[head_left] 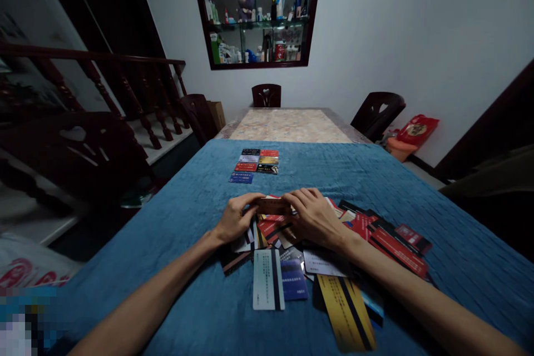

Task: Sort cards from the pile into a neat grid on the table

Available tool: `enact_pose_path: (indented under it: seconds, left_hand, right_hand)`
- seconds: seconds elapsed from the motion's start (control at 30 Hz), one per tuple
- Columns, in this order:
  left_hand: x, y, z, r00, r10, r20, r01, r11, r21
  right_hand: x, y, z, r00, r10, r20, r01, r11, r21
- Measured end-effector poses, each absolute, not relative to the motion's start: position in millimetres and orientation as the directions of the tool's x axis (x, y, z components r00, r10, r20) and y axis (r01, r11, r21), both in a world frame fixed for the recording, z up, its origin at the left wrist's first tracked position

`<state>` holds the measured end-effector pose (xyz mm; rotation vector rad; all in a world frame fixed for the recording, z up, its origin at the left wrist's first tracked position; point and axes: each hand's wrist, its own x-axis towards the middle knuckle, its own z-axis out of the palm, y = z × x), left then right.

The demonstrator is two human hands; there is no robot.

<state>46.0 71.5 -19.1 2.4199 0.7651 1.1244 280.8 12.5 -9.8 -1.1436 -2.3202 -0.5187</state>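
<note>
Gripping one brown card between them above the loose pile, the left hand and right hand seem mid-sorting, likely needing a carry to the neat grid beyond the pile.

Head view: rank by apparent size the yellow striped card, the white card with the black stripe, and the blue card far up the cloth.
1. yellow striped card
2. white card
3. blue card
Nearness to the camera inflates the first two, so true sizes may match.

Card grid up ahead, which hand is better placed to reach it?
Likely left: both hands pinch one card, but the left hand sits more directly below the grid than the right hand.
</note>
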Motion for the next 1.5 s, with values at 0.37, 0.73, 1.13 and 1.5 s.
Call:
enact_pose_path:
  seconds: [0.37, 0.73, 1.13, 1.5]
  left_hand:
    - [47.4, 73.7, -20.2, 0.522, 0.617, 0.59, 0.316, -0.782, 0.538]
    - [49.9, 69.5, -21.7, 0.508, 0.632, 0.586, 0.37, -0.774, 0.514]
    - [51.8, 82.0, -17.3, 0.627, 0.492, 0.603, 0.358, -0.87, 0.338]
    - [52.0, 107.7, -4.6, 0.756, 0.375, 0.537, 0.333, -0.926, 0.177]
  right_hand:
    - [278.3, 12.1, -15.9, -0.458, 0.585, 0.669, 0.848, 0.512, 0.133]
    - [280.9, 13.3, -14.1, -0.474, 0.567, 0.674, 0.831, 0.541, 0.13]
    - [287.6, 20.6, -7.3, -0.448, 0.563, 0.694, 0.82, 0.569, 0.068]
    - [296.1, 37.6, -0.1, -0.436, 0.589, 0.681, 0.789, 0.614, -0.026]
